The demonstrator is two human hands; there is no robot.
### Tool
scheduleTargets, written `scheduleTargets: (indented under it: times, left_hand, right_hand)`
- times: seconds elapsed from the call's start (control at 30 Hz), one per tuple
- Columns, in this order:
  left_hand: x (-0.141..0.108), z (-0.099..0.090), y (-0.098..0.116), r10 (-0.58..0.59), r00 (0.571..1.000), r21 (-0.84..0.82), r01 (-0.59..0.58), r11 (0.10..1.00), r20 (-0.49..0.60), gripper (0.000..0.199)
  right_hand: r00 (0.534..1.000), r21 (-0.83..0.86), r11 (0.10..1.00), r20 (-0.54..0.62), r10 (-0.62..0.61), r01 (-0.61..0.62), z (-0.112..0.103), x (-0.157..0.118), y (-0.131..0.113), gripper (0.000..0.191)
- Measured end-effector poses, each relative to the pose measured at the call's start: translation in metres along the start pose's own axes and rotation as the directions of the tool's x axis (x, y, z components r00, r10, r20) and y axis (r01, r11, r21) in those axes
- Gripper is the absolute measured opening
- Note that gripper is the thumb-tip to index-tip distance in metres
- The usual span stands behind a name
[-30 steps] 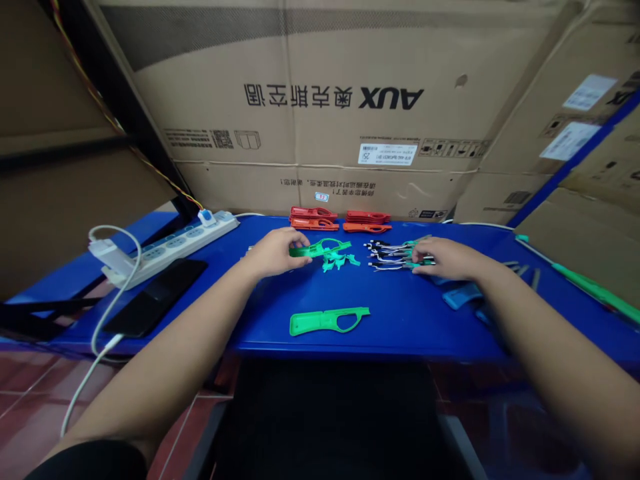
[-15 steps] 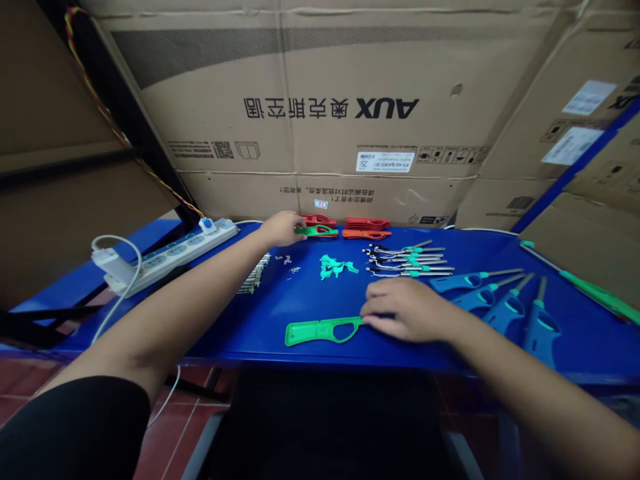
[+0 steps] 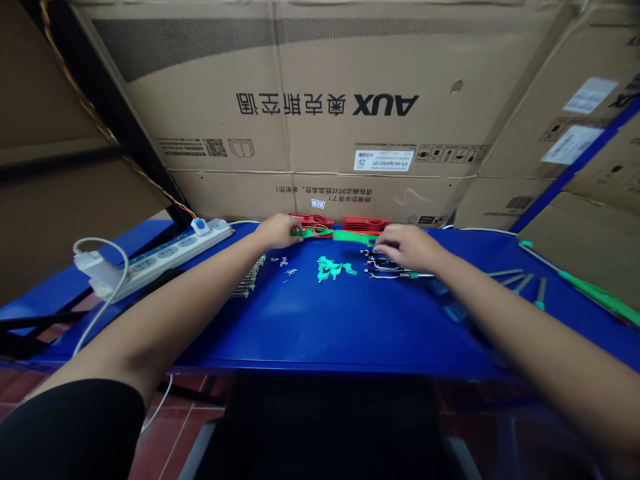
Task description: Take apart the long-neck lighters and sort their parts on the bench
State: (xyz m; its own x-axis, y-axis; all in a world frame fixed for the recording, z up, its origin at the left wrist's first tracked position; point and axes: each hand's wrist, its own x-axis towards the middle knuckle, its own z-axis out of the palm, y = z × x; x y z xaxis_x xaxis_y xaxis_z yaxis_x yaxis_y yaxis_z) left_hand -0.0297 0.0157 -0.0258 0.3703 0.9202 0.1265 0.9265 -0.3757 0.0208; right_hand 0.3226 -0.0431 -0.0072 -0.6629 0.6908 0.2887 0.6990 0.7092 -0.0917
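Observation:
My left hand [image 3: 277, 231] is at the far edge of the blue table [image 3: 280, 320], shut on a green plastic lighter shell [image 3: 314, 232]. My right hand [image 3: 407, 247] grips a second green shell [image 3: 355, 237] by its end, close to the first one. Red shells [image 3: 363, 224] lie just behind both green ones. Under my right fingers are metal lighter nozzles with wires [image 3: 387, 268]. Teal plastic pieces [image 3: 333, 269] lie between my hands. Blue lighter bodies [image 3: 454, 311] are partly hidden by my right forearm.
A row of small metal parts [image 3: 249, 279] and loose bits [image 3: 283, 262] lie left of centre. A white power strip [image 3: 160, 257] with a cable sits at the left. Cardboard AUX boxes [image 3: 325, 133] stand behind the table.
My right hand has moved from the table's front to its far edge, carrying the green shell with it. My left hand still holds its shell near the red ones.

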Motion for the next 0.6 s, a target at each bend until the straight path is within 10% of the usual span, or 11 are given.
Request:
scheduleTargets:
  times: [0.2, 0.6]
  left_hand:
    - [0.007, -0.003, -0.003, 0.043, 0.999, -0.019, -0.043, 0.999, -0.020, 0.030]
    - [0.013, 0.004, -0.003, 0.042, 0.999, -0.020, -0.042, 0.999, -0.024, 0.023]
  right_hand:
    - [0.996, -0.086, 0.994, 0.050, 0.073, -0.069, 0.013, 0.033, 0.068, 0.023]
    - [0.977, -0.167, 0.977, 0.144, 0.157, -0.132, 0.029, 0.052, 0.069, 0.029]
